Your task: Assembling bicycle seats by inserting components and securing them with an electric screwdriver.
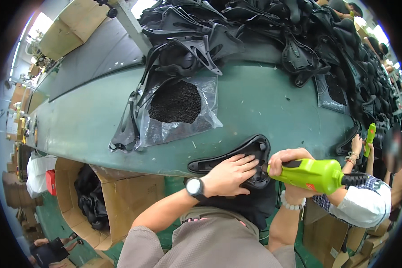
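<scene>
A black bicycle saddle base lies upturned at the table's near edge, its narrow end toward the left. My left hand rests flat on it, fingers stretched out and thumb apart, with a watch on the wrist. In my right hand is a lime-green electric screwdriver, held almost level with its tip at the saddle's wide end. The tip and any screw under it are hidden by my fingers. Beyond the saddle, small black screws lie heaped on a clear plastic bag.
Black saddle parts pile up across the far side of the green table. A cardboard box with black pieces stands below the left edge. At the right, a co-worker's hand works beside another green screwdriver.
</scene>
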A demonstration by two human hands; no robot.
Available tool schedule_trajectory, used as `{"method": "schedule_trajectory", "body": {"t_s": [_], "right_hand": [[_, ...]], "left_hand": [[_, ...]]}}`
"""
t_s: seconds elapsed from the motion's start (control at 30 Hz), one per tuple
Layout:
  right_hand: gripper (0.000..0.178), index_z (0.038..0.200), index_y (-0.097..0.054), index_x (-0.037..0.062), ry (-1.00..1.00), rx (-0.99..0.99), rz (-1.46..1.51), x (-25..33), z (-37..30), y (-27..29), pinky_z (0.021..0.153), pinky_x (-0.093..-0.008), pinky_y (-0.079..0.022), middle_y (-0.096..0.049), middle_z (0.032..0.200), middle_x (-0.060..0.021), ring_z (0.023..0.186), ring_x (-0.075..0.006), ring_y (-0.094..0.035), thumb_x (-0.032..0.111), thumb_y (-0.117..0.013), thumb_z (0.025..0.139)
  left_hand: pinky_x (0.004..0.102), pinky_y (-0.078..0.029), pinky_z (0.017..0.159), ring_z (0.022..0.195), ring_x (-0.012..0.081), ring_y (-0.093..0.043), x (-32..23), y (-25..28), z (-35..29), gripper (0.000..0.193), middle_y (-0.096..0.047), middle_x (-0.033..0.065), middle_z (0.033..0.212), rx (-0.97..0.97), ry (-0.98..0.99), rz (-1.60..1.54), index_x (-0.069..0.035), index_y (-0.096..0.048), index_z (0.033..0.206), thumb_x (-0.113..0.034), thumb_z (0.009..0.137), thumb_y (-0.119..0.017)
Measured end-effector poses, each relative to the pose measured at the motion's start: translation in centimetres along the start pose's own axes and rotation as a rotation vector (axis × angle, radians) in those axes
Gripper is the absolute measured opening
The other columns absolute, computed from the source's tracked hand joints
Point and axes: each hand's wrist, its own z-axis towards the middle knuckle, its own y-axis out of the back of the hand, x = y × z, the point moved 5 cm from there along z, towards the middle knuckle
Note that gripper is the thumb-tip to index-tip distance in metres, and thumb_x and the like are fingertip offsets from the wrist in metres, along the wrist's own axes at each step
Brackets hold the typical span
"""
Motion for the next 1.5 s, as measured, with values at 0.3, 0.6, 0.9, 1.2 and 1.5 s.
{"method": "schedule_trajectory", "body": {"t_s": [0.3,0.6,0.9,1.2,1.5], "right_hand": [[0.112,0.123,-0.053,-0.0043,-0.072,-0.310,-0.040,-4.5,-2.5,0.0,0.082,-0.0417,-0.042,-0.060,0.082,-0.0144,0.079,-0.0270,-0.059,0.092,-0.042,0.068],[0.102,0.134,-0.040,-0.0005,-0.047,-0.518,-0.206,-5.4,-2.6,0.1,0.076,-0.0398,-0.050,-0.060,0.088,-0.0107,0.075,-0.0210,-0.060,0.072,-0.071,0.070],[0.113,0.133,-0.043,-0.0010,0.223,-0.333,0.169,-1.0,-1.3,-1.4,0.072,-0.0420,-0.050,-0.062,0.087,-0.0160,0.074,-0.0288,-0.060,0.077,-0.076,0.059],[0.084,0.130,-0.047,0.0006,0.200,-0.154,0.094,-1.5,-0.5,-3.7,0.078,-0.0427,-0.048,-0.061,0.094,-0.0173,0.083,-0.0284,-0.058,0.048,-0.080,0.069],[0.080,0.126,-0.050,-0.0012,0.191,-0.208,0.143,-2.3,-0.4,-3.9,0.074,-0.0423,-0.049,-0.061,0.087,-0.0171,0.078,-0.0284,-0.058,0.045,-0.075,0.066]], "left_hand": [[0.0414,-0.048,0.087,0.100,0.0305,-0.058,20.5,11.6,-11.4,0.027,-0.065,0.0105,0.106,-0.519,0.760,0.696,-0.004,-0.072,0.094,-0.029,0.083,-0.069],[0.0417,-0.045,0.082,0.090,0.0332,-0.057,22.0,12.6,-12.0,0.016,-0.064,0.0109,0.089,-0.593,0.735,0.584,-0.005,-0.068,0.084,-0.021,0.086,-0.067],[0.0401,-0.048,0.073,0.081,0.0291,-0.059,11.2,9.1,-5.8,0.004,-0.064,0.0083,0.082,-0.520,0.257,0.213,-0.009,-0.065,0.077,-0.008,0.081,-0.067],[0.0350,-0.049,0.079,0.087,0.0220,-0.059,1.3,2.9,-1.5,0.017,-0.060,0.0043,0.089,-0.312,0.012,0.075,-0.007,-0.063,0.086,-0.019,0.078,-0.072],[0.0359,-0.048,0.088,0.099,0.0251,-0.058,1.0,3.7,-1.8,0.034,-0.060,0.0076,0.096,-0.213,-0.001,0.162,-0.003,-0.061,0.102,-0.026,0.080,-0.069]]}}
